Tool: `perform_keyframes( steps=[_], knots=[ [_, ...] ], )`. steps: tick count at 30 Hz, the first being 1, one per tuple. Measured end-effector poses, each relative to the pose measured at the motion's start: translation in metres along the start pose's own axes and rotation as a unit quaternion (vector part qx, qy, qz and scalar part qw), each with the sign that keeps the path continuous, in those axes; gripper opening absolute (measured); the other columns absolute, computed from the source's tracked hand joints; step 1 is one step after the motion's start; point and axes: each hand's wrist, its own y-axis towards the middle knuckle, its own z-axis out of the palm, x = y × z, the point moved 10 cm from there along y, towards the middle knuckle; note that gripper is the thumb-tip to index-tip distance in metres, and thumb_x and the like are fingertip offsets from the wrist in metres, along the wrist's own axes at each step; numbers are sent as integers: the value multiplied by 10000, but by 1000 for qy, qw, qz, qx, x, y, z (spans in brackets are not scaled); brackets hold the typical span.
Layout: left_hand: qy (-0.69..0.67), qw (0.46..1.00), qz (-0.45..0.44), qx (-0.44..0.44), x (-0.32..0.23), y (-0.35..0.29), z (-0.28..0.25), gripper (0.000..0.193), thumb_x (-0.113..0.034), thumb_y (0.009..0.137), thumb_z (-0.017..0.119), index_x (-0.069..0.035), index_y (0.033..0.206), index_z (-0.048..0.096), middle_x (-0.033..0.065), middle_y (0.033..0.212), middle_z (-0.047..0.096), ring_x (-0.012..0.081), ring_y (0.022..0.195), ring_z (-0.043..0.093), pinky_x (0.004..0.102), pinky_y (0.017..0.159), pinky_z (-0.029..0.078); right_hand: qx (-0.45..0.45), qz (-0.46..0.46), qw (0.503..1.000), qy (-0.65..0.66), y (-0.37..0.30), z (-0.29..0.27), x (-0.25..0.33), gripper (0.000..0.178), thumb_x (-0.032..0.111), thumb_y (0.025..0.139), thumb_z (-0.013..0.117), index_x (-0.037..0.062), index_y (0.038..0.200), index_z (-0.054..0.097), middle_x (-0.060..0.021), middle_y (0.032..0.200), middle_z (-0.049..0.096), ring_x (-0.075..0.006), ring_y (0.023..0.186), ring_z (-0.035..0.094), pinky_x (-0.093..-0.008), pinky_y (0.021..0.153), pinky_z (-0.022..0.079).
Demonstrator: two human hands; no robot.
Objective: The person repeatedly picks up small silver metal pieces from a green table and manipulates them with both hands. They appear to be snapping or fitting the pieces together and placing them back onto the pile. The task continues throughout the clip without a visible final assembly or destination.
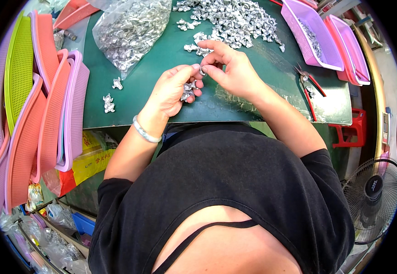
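Observation:
Several small silver metal figures (189,90) lie in the curled fingers of my left hand (173,86), just over the front edge of the green table. Its thumb and forefinger meet the fingertips of my right hand (230,71) at a tiny silver piece (202,71), mostly covered by the fingers. My right hand pinches this piece, its forefinger stretched forward. Beyond the hands spreads a heap of silver figures (235,20), with a small group nearest my right fingers. Two loose figures (109,103) rest on the table left of my left hand.
A clear bag of silver figures (132,32) stands at the back left. Nested plastic baskets (47,91) crowd the left edge. Red-handled pliers (309,86) lie right of my right arm, below a purple basket (328,57) with metal pieces. A fan (373,196) stands at the lower right.

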Motion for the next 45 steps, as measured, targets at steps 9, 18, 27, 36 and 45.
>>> perform_keyframes(
  steps=[9, 18, 27, 36, 45],
  knots=[
    [0, 1000, -5, -10, 1, 0, -2, 158, -188, 825, 554, -35, 788, 572, 44, 658, 563, 122, 530, 538, 196, 407, 366, -11, -24, 999, -19, -1, -1, 0, 372, -10, 827, 500, 41, 1194, 468, -75, 864, 627, -117, 780, 588, -244, 715, 454],
    [-96, 994, -47, -3, 10, 2, -11, 171, -178, 831, 520, -14, 780, 531, 81, 686, 547, 151, 543, 529, 214, 395, 384, 50, -107, 963, -243, -6, 20, -4, 437, -44, 682, 585, 33, 1106, 517, -103, 860, 584, -275, 838, 537, -362, 762, 434],
    [-129, 990, -49, -7, 11, 1, -12, 173, -180, 843, 491, -21, 779, 510, 86, 702, 538, 153, 557, 517, 207, 393, 384, 31, -90, 974, -205, -10, 11, -9, 452, -82, 696, 538, 66, 1123, 513, -95, 849, 535, -246, 793, 537, -337, 697, 449],
    [-115, 993, -16, -12, 4, 1, -12, 138, -146, 829, 489, -19, 780, 514, 132, 794, 587, 169, 586, 543, 213, 403, 387, 14, -43, 976, -213, -17, -5, -13, 470, -18, 708, 594, 85, 1153, 484, -101, 894, 543, -258, 830, 540, -355, 720, 451],
    [-147, 989, -1, 21, 2, 5, -8, 78, -112, 819, 519, -35, 807, 510, 129, 816, 588, 148, 602, 547, 190, 393, 390, 21, 12, 988, -154, -17, -10, -29, 479, -47, 732, 570, 80, 1181, 463, -42, 786, 532, -135, 710, 526, -256, 644, 439]
  ],
)
